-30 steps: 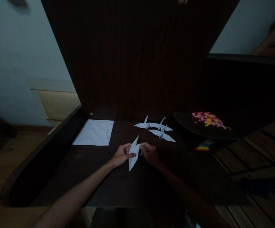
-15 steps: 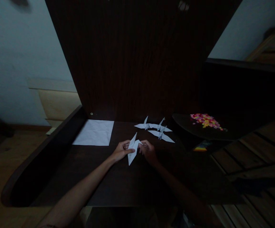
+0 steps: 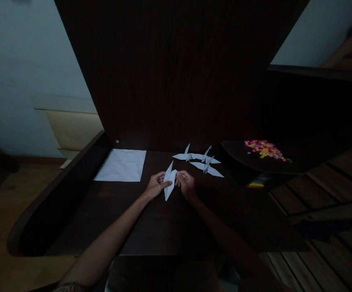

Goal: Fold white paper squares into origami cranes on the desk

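A folded white paper crane (image 3: 170,185) is held between my hands, above the dark wooden desk (image 3: 151,227). My left hand (image 3: 157,184) grips its body, with the thumb lying across the front and the fingers behind. At the crane's right tip, my right hand (image 3: 185,183) has thumb and fingers pinched together on the paper. Just beyond, three finished-looking paper cranes (image 3: 211,168) lie with wings spread, close together. To the left rests a creased square white sheet of paper (image 3: 123,166).
On a rounded shelf (image 3: 233,156) at the right lies a pile of small pink, red and yellow pieces (image 3: 264,149). A rainbow-coloured item (image 3: 257,182) sits below it. A raised side panel (image 3: 57,194) borders the desk on the left, and a tall dark board (image 3: 176,73) stands behind.
My right fingers have closed in on the crane's right tip, with the thumb now on top. That tip looks less extended. The whole view has shifted slightly.
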{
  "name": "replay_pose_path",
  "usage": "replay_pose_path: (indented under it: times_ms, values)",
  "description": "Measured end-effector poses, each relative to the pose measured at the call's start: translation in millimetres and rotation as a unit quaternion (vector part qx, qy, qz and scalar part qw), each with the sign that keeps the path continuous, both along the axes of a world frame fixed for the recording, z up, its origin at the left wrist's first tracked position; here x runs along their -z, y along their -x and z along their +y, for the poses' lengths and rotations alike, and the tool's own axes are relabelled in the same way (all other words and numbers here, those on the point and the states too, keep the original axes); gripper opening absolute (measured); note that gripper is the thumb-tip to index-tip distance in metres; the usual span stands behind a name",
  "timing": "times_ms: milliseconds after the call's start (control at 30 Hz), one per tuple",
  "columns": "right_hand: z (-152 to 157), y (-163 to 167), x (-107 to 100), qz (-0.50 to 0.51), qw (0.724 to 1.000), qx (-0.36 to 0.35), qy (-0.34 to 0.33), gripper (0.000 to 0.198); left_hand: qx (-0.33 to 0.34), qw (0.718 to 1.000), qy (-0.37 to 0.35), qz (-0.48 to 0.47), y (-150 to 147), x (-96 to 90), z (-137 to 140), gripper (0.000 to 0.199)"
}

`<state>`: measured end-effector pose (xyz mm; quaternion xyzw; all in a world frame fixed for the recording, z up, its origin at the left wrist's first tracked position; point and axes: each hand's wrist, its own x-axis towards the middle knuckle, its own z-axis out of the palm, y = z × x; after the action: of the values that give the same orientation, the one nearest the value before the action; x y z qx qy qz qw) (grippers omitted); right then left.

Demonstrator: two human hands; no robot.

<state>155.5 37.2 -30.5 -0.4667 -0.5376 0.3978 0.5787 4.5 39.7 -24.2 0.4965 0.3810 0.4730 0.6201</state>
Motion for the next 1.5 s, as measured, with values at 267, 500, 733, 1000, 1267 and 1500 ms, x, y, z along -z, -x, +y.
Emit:
replay_pose_path:
  times_ms: [267, 500, 733, 1000, 1267, 1500]
  values:
    - [-0.1, -1.6, 0.1, 0.016, 1.000, 0.008, 0.008, 0.039, -0.003, 1.000, 0.022, -0.017, -1.9, -0.6, 2.4, 0.046]
    - [3.7, -1.6, 1.2, 0.032, 0.999, 0.034, 0.006, 0.032, -0.003, 0.999, 0.023, -0.043, -6.3, -0.6, 7.2, 0.046]
    - [4.5, -2.9, 3.4, -0.047, 0.998, -0.031, -0.039, 0.023, -0.003, 0.998, 0.010, -0.056, -7.4, 2.2, 8.3, 0.042]
    - [3.7, -3.1, 1.1, -0.065, 0.995, 0.002, -0.075, 0.025, -0.033, 0.998, 0.011, -0.044, -8.5, -1.7, 9.6, 0.040]
    - [-1.1, -2.2, 2.4, -0.086, 0.989, 0.073, -0.098, 0.025, -0.102, 0.994, -0.034, 0.003, -11.8, -4.5, 10.3, 0.037]
    - [-5.7, -1.4, -2.0, -0.120, 0.980, 0.099, -0.124, 0.021, -0.085, 0.996, -0.030, -0.020, -12.0, -3.7, 11.4, 0.039]
